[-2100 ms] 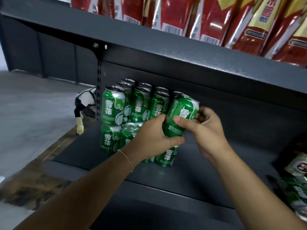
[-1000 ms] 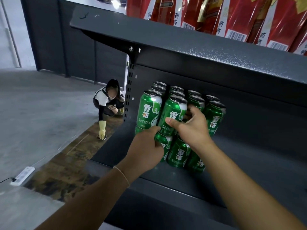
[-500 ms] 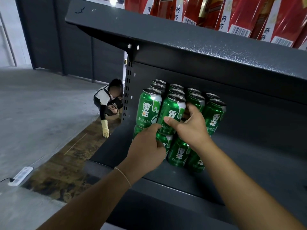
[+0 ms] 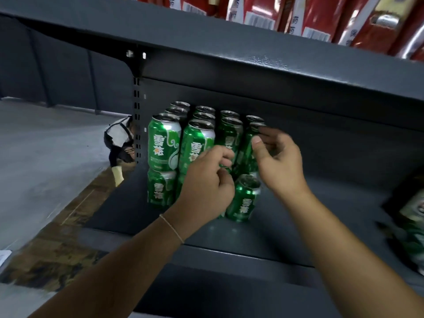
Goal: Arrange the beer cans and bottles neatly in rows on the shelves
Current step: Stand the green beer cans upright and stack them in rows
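Hovering before the stacked cans (image 4: 164,145), both hands' (image 4: 206,187) fingers (image 4: 259,143) curl loosely, holding nothing.

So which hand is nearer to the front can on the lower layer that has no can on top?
Left. The left hand overlaps the uncovered can from its left side, fingers loosely curled. The right hand is above it, up beside the upper-layer cans.
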{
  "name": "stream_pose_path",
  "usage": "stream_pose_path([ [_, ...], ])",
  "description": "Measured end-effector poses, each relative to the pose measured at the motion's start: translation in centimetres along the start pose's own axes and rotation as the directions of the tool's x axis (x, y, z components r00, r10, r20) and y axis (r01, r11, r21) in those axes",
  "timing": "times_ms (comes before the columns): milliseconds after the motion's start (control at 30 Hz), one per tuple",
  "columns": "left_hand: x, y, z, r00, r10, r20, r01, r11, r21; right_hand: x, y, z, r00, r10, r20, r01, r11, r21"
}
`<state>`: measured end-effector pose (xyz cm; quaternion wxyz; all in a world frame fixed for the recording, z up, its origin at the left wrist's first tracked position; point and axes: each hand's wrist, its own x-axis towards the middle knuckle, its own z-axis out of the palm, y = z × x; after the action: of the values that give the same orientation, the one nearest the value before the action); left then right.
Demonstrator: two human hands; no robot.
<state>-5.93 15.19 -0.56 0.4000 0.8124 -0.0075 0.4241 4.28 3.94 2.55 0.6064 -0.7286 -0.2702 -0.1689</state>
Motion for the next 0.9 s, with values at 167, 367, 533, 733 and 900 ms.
stream_pose_path([
  [167, 0.9, 2.9, 5.5, 0.996, 0.042, 0.08, -0.034, 0.995, -0.097, 0.0, 2.0, -6.6, 0.998, 0.01, -0.064, -0.015, 0.996, -0.09],
  [367, 1.4, 6.5, 13.9, 0.976, 0.009, 0.219, 0.022, 0.99, -0.14, -0.6, 4.6, -15.5, 0.99, 0.066, -0.126, -0.088, 0.98, -0.177],
  [533, 1.4, 9.0, 21.0, 0.933, -0.038, 0.358, 0.095, 0.985, -0.142, -0.6, 7.3, -22.4, 0.975, 0.125, -0.186, -0.168, 0.957, -0.237],
  [733, 0.8, 11.0, 28.6, 0.884, -0.059, 0.463, 0.152, 0.974, -0.166, -1.1, 11.2, -29.8, 0.923, 0.279, -0.265, -0.374, 0.816, -0.44],
  [900, -0.6, 11.9, 33.1, 0.841, -0.073, 0.537, 0.19, 0.968, -0.166, -2.4, 14.6, -34.6, 0.853, 0.435, -0.29, -0.515, 0.6, -0.613],
])
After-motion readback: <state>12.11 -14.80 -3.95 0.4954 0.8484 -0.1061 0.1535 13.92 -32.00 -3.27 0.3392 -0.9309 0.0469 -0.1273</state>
